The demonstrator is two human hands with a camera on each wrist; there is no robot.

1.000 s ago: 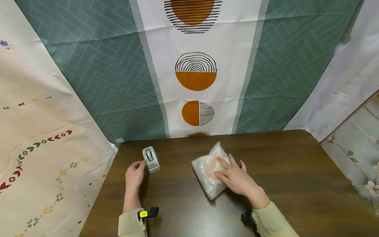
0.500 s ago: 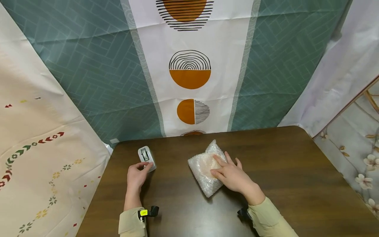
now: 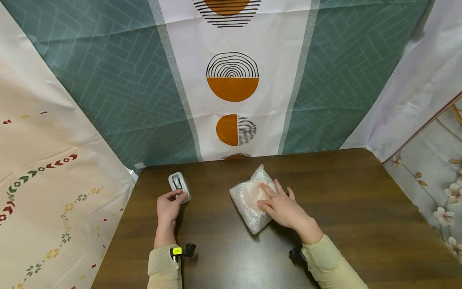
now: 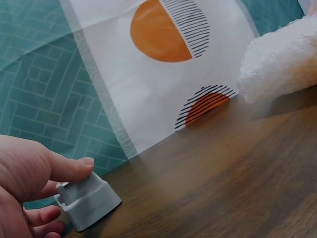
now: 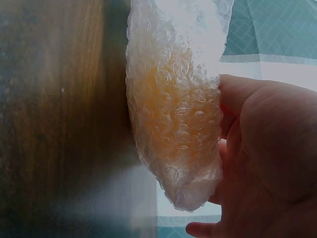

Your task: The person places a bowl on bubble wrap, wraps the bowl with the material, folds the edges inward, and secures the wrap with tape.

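A small grey tape dispenser (image 3: 179, 187) lies at the table's back left. My left hand (image 3: 169, 208) pinches its near end between thumb and fingers; in the left wrist view the thumb (image 4: 74, 168) is on its top. Right of the middle sits a bubble-wrapped bundle (image 3: 249, 208), pale orange showing through the wrap in the right wrist view. My right hand (image 3: 285, 209) rests on its right side with fingers spread and mostly straight. What is inside the wrap cannot be made out.
Both things stand on a dark brown wooden table (image 3: 223, 257). A patterned cloth (image 3: 231, 92) hangs behind its back edge, a cream cloth (image 3: 43, 160) to the left and a floral one on the right. Each wrist wears a small black camera.
My left hand has gone from touching the dispenser's left side to pinching its near end, the thumb now across it. The right hand stays on the bundle. The head view shifts slightly.
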